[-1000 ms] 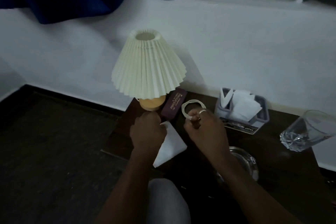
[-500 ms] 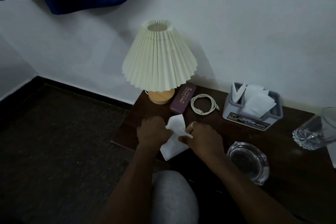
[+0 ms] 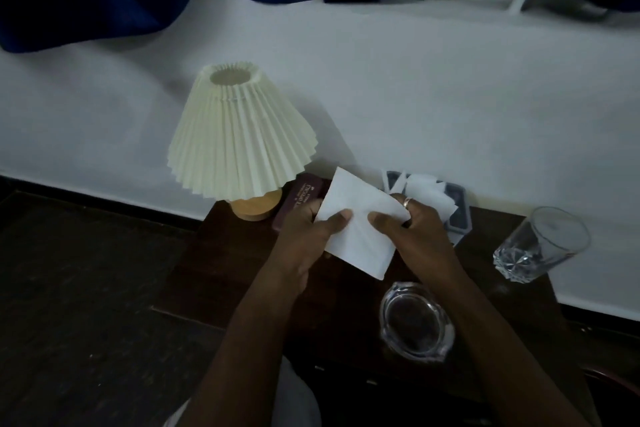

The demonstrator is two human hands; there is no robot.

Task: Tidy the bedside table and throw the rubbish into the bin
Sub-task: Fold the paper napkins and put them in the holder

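Observation:
A white paper napkin (image 3: 360, 218) is held flat in the air above the dark wooden bedside table (image 3: 221, 274). My left hand (image 3: 308, 236) pinches its left edge, thumb on top. My right hand (image 3: 415, 229), with a ring on one finger, pinches its right edge. A maroon case (image 3: 298, 201) lies by the lamp, partly hidden behind my left hand. The white cable coil is hidden behind the napkin.
A pleated cream lamp (image 3: 239, 146) stands at the table's back left. A tissue holder (image 3: 450, 204) sits behind my right hand. A glass ashtray (image 3: 415, 322) lies near the front and a drinking glass (image 3: 540, 246) stands at the right. No bin is in view.
My right hand left the cable coil and took the napkin's right edge. Both hands raised the napkin off the table and spread it out.

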